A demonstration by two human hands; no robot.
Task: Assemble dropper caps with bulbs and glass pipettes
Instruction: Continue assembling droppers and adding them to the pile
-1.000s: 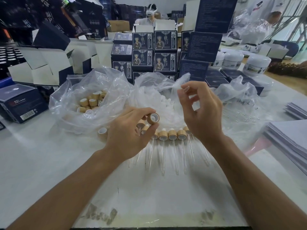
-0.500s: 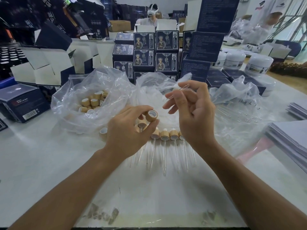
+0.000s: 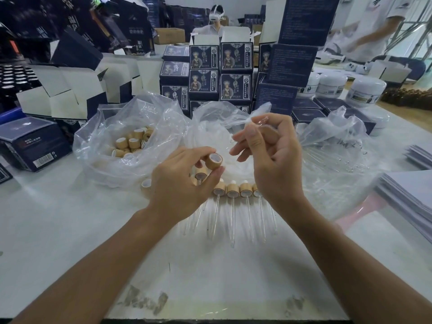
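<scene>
Head view: at frame centre the left hand pinches a bamboo cap between thumb and fingers. Just right of it, the right hand holds a glass pipette, fingers curled. Below them, finished droppers lie in a row on the bench.

Three plastic bags, two hands

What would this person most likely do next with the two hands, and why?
Probably bring the glass pipette in the right hand down into the cap held by the left hand. The cap's open end faces the pipette, and finished droppers lie below.
</scene>
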